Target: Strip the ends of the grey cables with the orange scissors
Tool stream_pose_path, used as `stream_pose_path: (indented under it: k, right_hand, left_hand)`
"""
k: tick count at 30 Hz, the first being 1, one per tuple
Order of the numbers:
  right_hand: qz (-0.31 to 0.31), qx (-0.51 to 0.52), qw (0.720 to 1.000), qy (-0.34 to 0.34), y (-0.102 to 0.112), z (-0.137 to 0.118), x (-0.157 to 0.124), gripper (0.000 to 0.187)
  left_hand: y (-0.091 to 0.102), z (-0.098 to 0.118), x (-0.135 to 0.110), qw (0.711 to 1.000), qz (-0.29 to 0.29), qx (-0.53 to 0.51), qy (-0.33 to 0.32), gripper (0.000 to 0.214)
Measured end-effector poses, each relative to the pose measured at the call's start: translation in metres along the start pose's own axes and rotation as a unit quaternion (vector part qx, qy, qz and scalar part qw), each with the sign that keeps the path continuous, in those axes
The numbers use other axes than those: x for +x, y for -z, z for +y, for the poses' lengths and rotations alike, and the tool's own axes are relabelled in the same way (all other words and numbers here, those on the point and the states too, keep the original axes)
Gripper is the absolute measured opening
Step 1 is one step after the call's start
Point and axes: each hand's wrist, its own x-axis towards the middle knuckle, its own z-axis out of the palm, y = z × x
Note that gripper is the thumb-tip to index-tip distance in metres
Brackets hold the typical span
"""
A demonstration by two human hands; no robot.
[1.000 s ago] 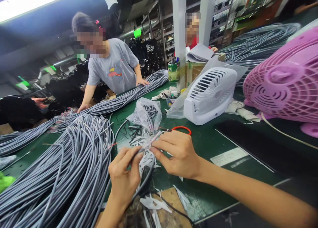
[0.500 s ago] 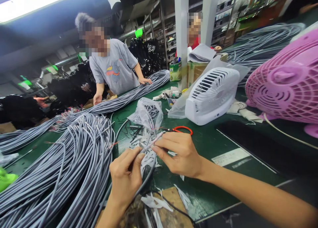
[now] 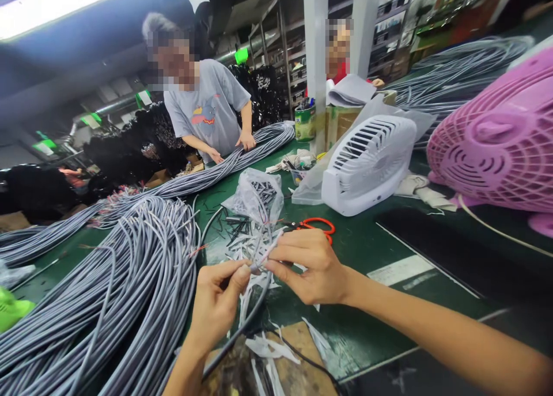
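Shifted left fingers (image 3: 231, 267) slightly, grasped grey cable (image 3: 256, 265) with these and right fingers (image 3: 287, 253), slanted it lengthwise forward, pointing toward red-handled scissors (image 3: 318, 220).

The white fan (image 3: 369, 168) stands with a pink fan (image 3: 492, 137) to its right, a black panel (image 3: 432, 246) in front of it, a cardboard box (image 3: 339, 125) topped with papers (image 3: 351, 90) behind it, a green tin of pens (image 3: 305, 125) beyond its left side, and a person in a grey T-shirt (image 3: 211, 105) farther left.
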Motion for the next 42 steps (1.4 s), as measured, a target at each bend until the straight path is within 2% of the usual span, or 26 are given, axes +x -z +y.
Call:
stream_pose_path:
  k: [2, 4, 7, 11, 15, 16, 17, 19, 23, 27, 30, 32, 34, 39, 42]
  right_hand:
    - [0.006, 0.038, 0.999, -0.039, -0.003, -0.001, -0.002, 0.021]
    - [0.002, 0.092, 0.990, -0.107, -0.007, -0.002, -0.003, 0.023]
    - [-0.022, 0.205, 0.955, -0.215, -0.012, -0.002, -0.006, 0.027]
    - [-0.039, 0.360, 0.876, -0.318, -0.017, -0.001, -0.008, 0.034]
    - [-0.057, 0.490, 0.772, -0.402, -0.023, -0.001, -0.011, 0.042]
    - [-0.060, 0.507, 0.755, -0.411, -0.025, -0.001, -0.011, 0.043]
    - [-0.056, 0.512, 0.750, -0.414, -0.025, -0.002, -0.012, 0.043]
    - [-0.034, 0.489, 0.773, -0.402, -0.025, -0.003, -0.011, 0.042]
    - [-0.014, 0.379, 0.860, -0.341, -0.020, -0.006, -0.009, 0.041]
    - [-0.019, 0.233, 0.944, -0.233, -0.013, -0.010, -0.008, 0.042]
    - [0.002, 0.136, 0.980, -0.143, -0.011, -0.011, -0.009, 0.037]
    - [0.017, 0.094, 0.991, -0.096, -0.011, -0.011, -0.009, 0.032]
    - [0.014, 0.082, 0.993, -0.087, -0.012, -0.011, -0.008, 0.029]
    - [-0.021, 0.143, 0.971, -0.191, -0.014, -0.011, -0.004, 0.037]
    - [-0.016, 0.163, 0.966, -0.199, -0.013, -0.011, -0.002, 0.036]
  left_hand:
    - [-0.001, -0.001, 0.000, 1.000, 0.002, -0.028, 0.013, 0.041]
    - [-0.002, -0.001, 0.001, 0.999, 0.023, -0.032, 0.005, 0.039]
    - [-0.003, -0.001, 0.001, 0.999, 0.026, -0.044, 0.004, 0.039]
    - [-0.004, -0.004, 0.001, 0.991, -0.023, -0.116, 0.054, 0.042]
    - [-0.005, -0.007, 0.002, 0.980, -0.063, -0.170, 0.083, 0.048]
    - [-0.006, -0.006, 0.002, 0.981, -0.059, -0.168, 0.079, 0.047]
    - [-0.007, -0.006, 0.002, 0.983, -0.050, -0.161, 0.073, 0.047]
    - [-0.009, -0.004, 0.002, 0.989, -0.019, -0.138, 0.056, 0.044]
    - [-0.015, -0.003, 0.003, 0.993, 0.038, -0.096, 0.055, 0.036]
    - [-0.020, -0.004, 0.004, 0.994, 0.066, -0.065, 0.057, 0.031]
    - [-0.024, -0.005, 0.003, 0.992, 0.107, -0.038, 0.055, 0.029]
    - [-0.025, -0.005, 0.003, 0.990, 0.129, -0.023, 0.047, 0.029]
    - [-0.024, -0.006, 0.004, 0.990, 0.132, -0.022, 0.037, 0.029]
    - [-0.017, -0.010, 0.007, 0.988, 0.106, -0.100, 0.042, 0.027]
    - [-0.016, -0.012, 0.006, 0.983, 0.106, -0.148, 0.039, 0.030]
